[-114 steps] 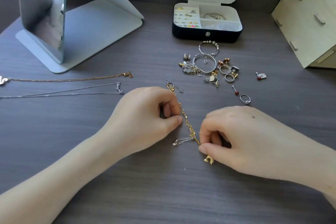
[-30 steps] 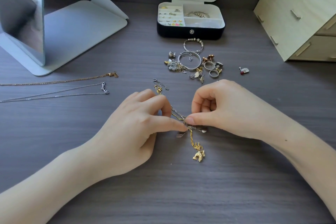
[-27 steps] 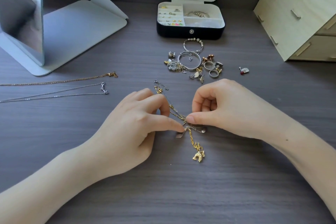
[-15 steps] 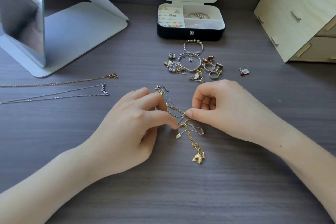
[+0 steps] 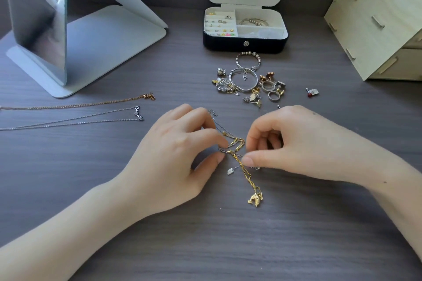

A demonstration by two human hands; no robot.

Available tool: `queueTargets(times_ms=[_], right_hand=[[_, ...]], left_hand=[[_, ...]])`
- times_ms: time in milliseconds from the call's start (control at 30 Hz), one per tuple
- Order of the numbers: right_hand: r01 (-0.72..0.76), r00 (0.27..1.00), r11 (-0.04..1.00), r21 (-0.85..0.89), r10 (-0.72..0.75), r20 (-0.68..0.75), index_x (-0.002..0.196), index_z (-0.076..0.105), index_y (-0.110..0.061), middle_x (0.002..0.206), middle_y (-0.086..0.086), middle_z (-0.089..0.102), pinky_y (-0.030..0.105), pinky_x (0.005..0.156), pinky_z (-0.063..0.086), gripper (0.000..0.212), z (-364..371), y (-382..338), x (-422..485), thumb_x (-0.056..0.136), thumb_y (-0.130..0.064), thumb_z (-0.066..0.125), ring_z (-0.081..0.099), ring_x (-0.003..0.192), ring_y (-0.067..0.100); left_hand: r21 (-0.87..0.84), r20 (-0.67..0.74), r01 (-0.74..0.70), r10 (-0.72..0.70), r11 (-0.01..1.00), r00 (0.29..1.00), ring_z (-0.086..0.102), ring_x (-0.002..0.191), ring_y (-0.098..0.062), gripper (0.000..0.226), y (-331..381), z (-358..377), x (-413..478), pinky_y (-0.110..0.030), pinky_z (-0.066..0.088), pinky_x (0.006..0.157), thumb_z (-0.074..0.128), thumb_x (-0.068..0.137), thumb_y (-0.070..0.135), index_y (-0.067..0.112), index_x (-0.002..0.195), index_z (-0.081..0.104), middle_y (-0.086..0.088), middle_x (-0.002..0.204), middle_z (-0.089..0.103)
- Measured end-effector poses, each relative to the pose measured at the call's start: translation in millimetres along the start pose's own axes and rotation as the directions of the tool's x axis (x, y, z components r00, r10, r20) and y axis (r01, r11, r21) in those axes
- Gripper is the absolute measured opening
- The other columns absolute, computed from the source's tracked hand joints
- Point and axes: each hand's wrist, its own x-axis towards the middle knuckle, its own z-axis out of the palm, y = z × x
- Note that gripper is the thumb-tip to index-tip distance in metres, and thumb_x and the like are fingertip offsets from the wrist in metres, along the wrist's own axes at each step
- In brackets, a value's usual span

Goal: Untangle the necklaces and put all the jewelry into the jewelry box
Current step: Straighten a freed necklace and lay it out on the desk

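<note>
We're still in the untangling stage. The jewelry box [image 5: 223, 41] stands open with a few small pieces and a bracelet inside, but most of the jewelry is outside it. A pile of rings and bracelets [image 5: 247, 82] sits just in front of the box. Well off to its front-left, a rose-gold necklace [image 5: 80, 105] and a silver necklace [image 5: 68, 120] lie straight on the desk [image 5: 205, 242], freed but not boxed.

Further in front of the box is the knot. The left hand [image 5: 180, 150] pinches the tangle between thumb and forefinger. The right hand [image 5: 303, 143] pinches the thin silver chain [image 5: 236, 154] just beside it. The gold chain [image 5: 250, 180] crosses between them, its gold pendant [image 5: 255, 199] lying nearest us. One tangle left, we'd judge, then everything to stow.

Against half a second ago, the fingertips have drawn a little apart and the gold links now bunch loosely between them. The pendant has barely moved.
</note>
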Motion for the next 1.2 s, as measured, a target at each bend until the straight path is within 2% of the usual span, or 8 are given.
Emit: queueTargets(times_ms=[133, 267, 467, 667, 800, 967, 1067, 1200], right_hand=[[-0.009, 0.999, 0.997, -0.083, 0.013, 0.047, 0.070, 0.063, -0.030, 0.069, -0.021, 0.062, 0.012, 0.060, 0.040, 0.019, -3, 2, -2, 0.066, -0.048, 0.070, 0.053, 0.063, -0.002], [0.020, 0.998, 0.991, -0.134, -0.013, 0.056, 0.070, 0.062, -0.031, 0.066, -0.015, 0.059, 0.014, 0.063, 0.041, 0.012, -2, 0, -3, 0.078, -0.038, 0.066, 0.053, 0.070, -0.004], [0.006, 0.999, 0.994, -0.107, -0.002, 0.034, 0.068, 0.058, -0.031, 0.063, -0.019, 0.056, 0.009, 0.061, 0.038, 0.016, -6, 2, -2, 0.082, -0.032, 0.066, 0.051, 0.066, -0.006], [0.027, 0.998, 0.992, -0.125, -0.019, 0.067, 0.072, 0.061, -0.031, 0.068, -0.015, 0.059, 0.012, 0.064, 0.040, 0.014, -4, 1, -3, 0.073, -0.044, 0.067, 0.053, 0.072, -0.003], [0.036, 0.996, 0.986, -0.160, -0.022, 0.085, 0.076, 0.062, -0.029, 0.073, -0.012, 0.059, 0.017, 0.066, 0.042, 0.008, -6, 2, -4, 0.082, -0.028, 0.066, 0.052, 0.075, 0.001], [0.060, 0.997, 0.976, -0.211, -0.049, 0.053, 0.076, 0.058, -0.031, 0.075, -0.014, 0.054, 0.017, 0.068, 0.038, 0.013, -8, 3, -4, 0.084, -0.022, 0.061, 0.049, 0.074, 0.002], [0.108, 0.994, 0.963, -0.249, -0.101, 0.041, 0.078, 0.053, -0.034, 0.080, -0.015, 0.050, 0.020, 0.073, 0.035, 0.021, -5, 4, -3, 0.086, -0.015, 0.057, 0.044, 0.078, 0.005], [0.152, 0.985, 0.947, -0.283, -0.169, -0.038, 0.084, 0.061, -0.031, 0.085, -0.012, 0.050, 0.028, 0.078, 0.036, 0.026, -1, 7, -1, 0.082, -0.006, 0.058, 0.043, 0.085, 0.011]], left_hand=[[-0.035, 0.020, -0.029, 0.030, 0.999, 0.999, 0.046, 0.071, -0.020, 0.018, 1, 6, 6, -0.028, 0.037, 0.066, 0.056, 0.083, 0.029, 0.019, 0.084, 0.072, 0.001, 0.082, 0.056], [-0.065, 0.018, -0.005, 0.006, 0.998, 1.000, 0.045, 0.071, -0.018, 0.013, -1, 8, 6, -0.027, 0.038, 0.066, 0.058, 0.082, 0.025, 0.019, 0.079, 0.069, 0.003, 0.081, 0.056], [-0.033, 0.040, 0.010, -0.008, 0.999, 0.999, 0.045, 0.070, -0.017, 0.019, -3, 7, 8, -0.024, 0.034, 0.065, 0.052, 0.084, 0.029, 0.020, 0.078, 0.067, 0.005, 0.080, 0.056], [0.059, 0.053, -0.052, 0.049, 0.997, 0.997, 0.048, 0.070, -0.024, 0.023, -2, 11, 10, -0.037, 0.044, 0.063, 0.045, 0.088, 0.027, 0.016, 0.078, 0.063, 0.000, 0.080, 0.056], [0.074, 0.054, -0.075, 0.072, 0.994, 0.996, 0.043, 0.070, -0.024, 0.019, -2, 14, 8, -0.040, 0.042, 0.061, 0.044, 0.089, 0.020, 0.014, 0.079, 0.058, -0.002, 0.081, 0.054], [0.058, 0.064, -0.080, 0.077, 0.995, 0.995, 0.041, 0.070, -0.023, 0.011, -2, 15, 8, -0.040, 0.042, 0.061, 0.048, 0.086, 0.013, 0.014, 0.078, 0.056, -0.002, 0.081, 0.052], [0.056, 0.062, -0.080, 0.077, 0.995, 0.995, 0.042, 0.070, -0.023, 0.014, -1, 14, 8, -0.040, 0.043, 0.060, 0.046, 0.087, 0.015, 0.014, 0.078, 0.056, -0.002, 0.081, 0.052], [0.038, 0.057, -0.073, 0.070, 0.997, 0.996, 0.044, 0.071, -0.024, 0.017, -1, 12, 8, -0.039, 0.041, 0.062, 0.045, 0.087, 0.019, 0.015, 0.078, 0.058, -0.002, 0.082, 0.053]])
